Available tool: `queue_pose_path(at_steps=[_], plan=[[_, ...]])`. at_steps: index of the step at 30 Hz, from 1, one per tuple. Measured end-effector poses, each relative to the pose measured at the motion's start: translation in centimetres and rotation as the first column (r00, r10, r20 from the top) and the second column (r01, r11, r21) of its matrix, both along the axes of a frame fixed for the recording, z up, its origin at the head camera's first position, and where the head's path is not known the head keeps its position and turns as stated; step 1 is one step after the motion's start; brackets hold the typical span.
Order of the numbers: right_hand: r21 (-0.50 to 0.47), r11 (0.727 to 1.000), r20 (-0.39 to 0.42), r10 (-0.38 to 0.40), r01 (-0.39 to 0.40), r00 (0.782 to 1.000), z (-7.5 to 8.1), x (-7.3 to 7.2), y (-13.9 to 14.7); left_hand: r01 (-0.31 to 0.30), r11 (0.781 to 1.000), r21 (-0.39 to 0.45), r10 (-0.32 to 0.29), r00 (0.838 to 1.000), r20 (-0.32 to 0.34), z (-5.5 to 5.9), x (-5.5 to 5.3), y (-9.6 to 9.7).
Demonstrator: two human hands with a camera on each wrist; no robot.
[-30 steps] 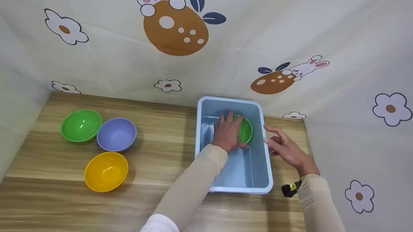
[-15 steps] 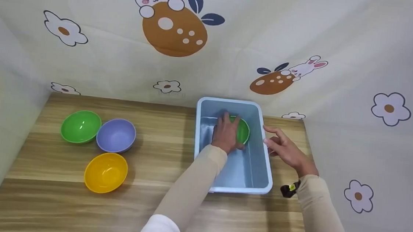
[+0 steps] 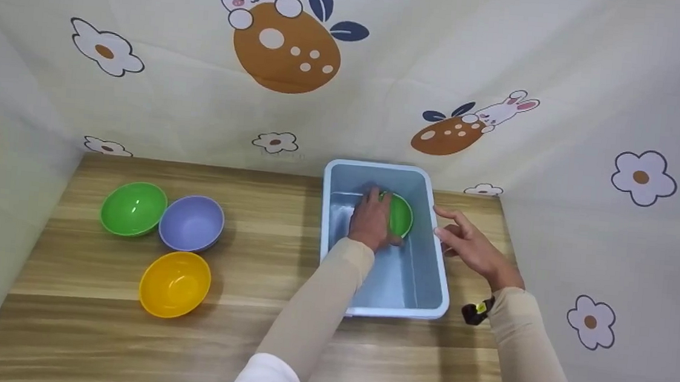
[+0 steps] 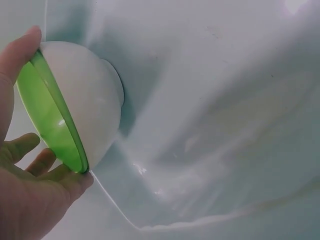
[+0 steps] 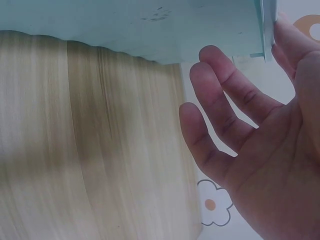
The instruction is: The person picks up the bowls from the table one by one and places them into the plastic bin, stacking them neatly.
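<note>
My left hand [image 3: 369, 220] is down inside a light blue plastic bin [image 3: 443, 278], gripping a small bowl [image 3: 402, 216] by its rim. In the left wrist view this bowl [image 4: 85, 95] is green inside and white outside; it lies tilted against the bin's surface, thumb at one side of the rim and fingers at the other. My right hand [image 3: 474, 245] is at the bin's right side. Its thumb and index fingertips touch the rim, while the other fingers [image 5: 210, 85] hang loosely bent below it in the right wrist view.
Left on the wooden table [image 3: 264, 227] a green bowl [image 3: 133, 209], a purple bowl [image 3: 192, 223] and a yellow bowl [image 3: 175, 284] stand close together. Patterned cloth [image 3: 171, 99] surrounds the table at the back and sides. A black strapped device [image 3: 477, 312] sits on the right wrist.
The left hand and the bowl in the bin have shifted only slightly, with the fingers drawn a little closer together. My right hand, the bin and the other bowls stay put.
</note>
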State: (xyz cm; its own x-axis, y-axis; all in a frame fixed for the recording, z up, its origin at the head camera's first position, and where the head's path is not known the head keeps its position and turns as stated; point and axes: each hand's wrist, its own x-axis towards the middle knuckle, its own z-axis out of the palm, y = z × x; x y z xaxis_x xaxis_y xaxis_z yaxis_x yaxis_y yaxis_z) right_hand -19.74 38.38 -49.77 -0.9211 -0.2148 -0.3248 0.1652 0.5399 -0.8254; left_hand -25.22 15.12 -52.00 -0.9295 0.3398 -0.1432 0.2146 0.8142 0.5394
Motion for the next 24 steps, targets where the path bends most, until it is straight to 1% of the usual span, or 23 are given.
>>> queue_pose_path(at_steps=[2, 4, 7, 10, 14, 16, 21, 24], plan=[[-0.003, 1.000, 0.001, -0.001, 0.001, 1.000, -0.01, 0.03, 0.01, 0.011, 1.000, -0.006, -0.011, 1.000, -0.010, -0.02, -0.02, 0.00], [-0.001, 1.000, 0.006, -0.005, 0.005, 1.000, -0.02, 0.06, -0.03, 0.018, 1.000, -0.017, -0.019, 0.999, -0.033, -0.09, -0.03, 0.00], [0.002, 1.000, 0.001, 0.005, -0.005, 1.000, -0.10, 0.10, -0.04, 0.015, 0.999, -0.032, -0.016, 0.999, -0.052, -0.20, -0.03, -0.04], [-0.033, 0.999, -0.006, 0.013, -0.013, 1.000, -0.27, 0.12, -0.02, 0.017, 0.999, -0.039, -0.020, 0.998, -0.063, -0.29, -0.05, -0.08], [-0.068, 0.998, -0.014, 0.011, -0.012, 1.000, -0.38, 0.12, -0.01, 0.050, 0.997, -0.054, -0.054, 0.996, -0.077, -0.17, -0.24, -0.19], [-0.051, 0.999, -0.017, 0.006, -0.007, 1.000, -0.31, 0.13, -0.05, 0.067, 0.996, -0.054, -0.071, 0.994, -0.081, -0.06, -0.39, -0.30], [-0.037, 0.999, -0.009, -0.007, 0.007, 1.000, -0.26, 0.17, -0.32, 0.093, 0.995, -0.040, -0.096, 0.994, -0.060, 0.14, -0.71, -0.77], [-0.046, 0.999, -0.014, -0.011, 0.011, 1.000, -0.32, 0.18, -0.48, 0.103, 0.994, -0.036, -0.104, 0.994, -0.042, 0.10, -0.87, -0.92]])
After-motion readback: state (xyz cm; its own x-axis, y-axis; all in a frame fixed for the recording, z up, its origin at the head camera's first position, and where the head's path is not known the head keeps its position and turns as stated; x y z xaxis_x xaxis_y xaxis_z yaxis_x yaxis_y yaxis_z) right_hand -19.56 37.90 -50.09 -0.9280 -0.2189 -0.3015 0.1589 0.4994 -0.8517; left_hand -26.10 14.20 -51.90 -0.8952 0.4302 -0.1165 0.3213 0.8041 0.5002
